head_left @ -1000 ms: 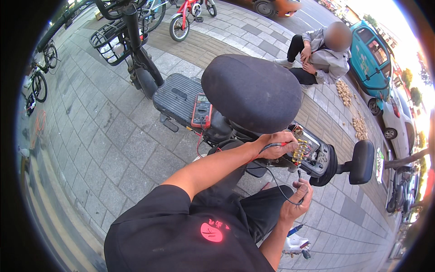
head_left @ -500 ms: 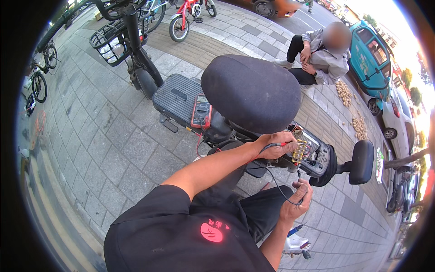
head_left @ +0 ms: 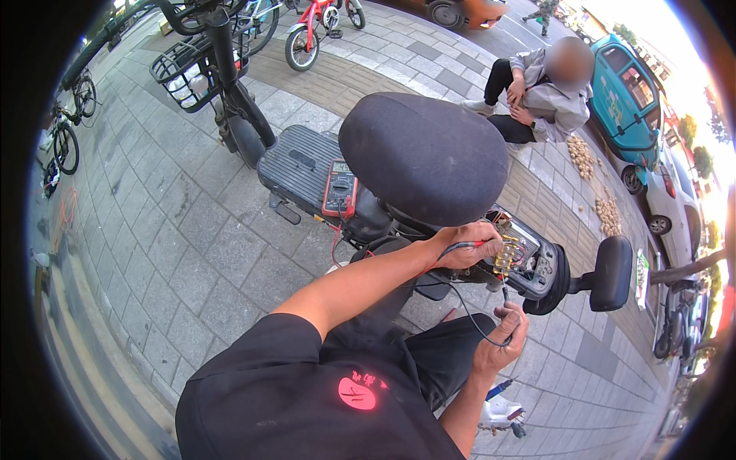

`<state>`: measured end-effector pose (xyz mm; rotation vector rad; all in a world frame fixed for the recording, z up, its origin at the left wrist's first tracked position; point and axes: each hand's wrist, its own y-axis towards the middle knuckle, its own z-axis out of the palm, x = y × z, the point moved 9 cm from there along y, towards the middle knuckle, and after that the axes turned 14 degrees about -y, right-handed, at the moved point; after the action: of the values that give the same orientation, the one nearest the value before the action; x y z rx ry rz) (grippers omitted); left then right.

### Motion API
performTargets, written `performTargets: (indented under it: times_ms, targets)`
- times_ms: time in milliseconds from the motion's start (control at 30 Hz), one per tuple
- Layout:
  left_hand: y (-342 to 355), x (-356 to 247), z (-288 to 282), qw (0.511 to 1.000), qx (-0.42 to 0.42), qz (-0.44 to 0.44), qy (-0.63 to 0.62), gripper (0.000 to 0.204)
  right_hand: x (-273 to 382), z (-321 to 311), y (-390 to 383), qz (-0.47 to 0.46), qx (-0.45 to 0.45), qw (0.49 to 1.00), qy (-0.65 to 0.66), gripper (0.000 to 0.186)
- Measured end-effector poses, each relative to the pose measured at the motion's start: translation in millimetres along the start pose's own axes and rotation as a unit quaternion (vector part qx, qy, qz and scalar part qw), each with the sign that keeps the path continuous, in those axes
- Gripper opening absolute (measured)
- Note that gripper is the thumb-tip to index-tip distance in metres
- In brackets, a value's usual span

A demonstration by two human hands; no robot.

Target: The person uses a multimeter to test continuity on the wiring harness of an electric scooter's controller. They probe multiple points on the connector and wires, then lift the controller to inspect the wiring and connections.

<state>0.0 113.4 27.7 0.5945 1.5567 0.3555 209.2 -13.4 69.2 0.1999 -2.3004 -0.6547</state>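
Left hand holding red probe, right hand, at its five o'clock, pinching black probe, yellow connectors beside left hand toward four o'clock, meter on footboard toward ten o'clock

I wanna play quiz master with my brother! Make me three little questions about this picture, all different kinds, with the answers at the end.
1. Where is the red meter?
A) in the basket
B) on the footboard
C) on the seat

2. True or false: the left hand holds the red probe.

3. Fill in the colour: the small bike near the top edge is ____.

Key: 1. B; 2. True; 3. red
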Motion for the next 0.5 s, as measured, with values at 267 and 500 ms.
performTargets:
  times_ms: [267,500]
  targets:
    - [-1.0,0.1,-1.3,1.0,-0.007,0.0,0.006,0.043,0.6,0.1,0.4,0.006,-0.002,1.0,0.005,0.035]
    - [-1.0,-2.3,-0.5,1.0,-0.005,0.006,-0.017,0.038,-6.5,-3.7,-1.0,0.04,-0.018,0.999,0.031,0.038]
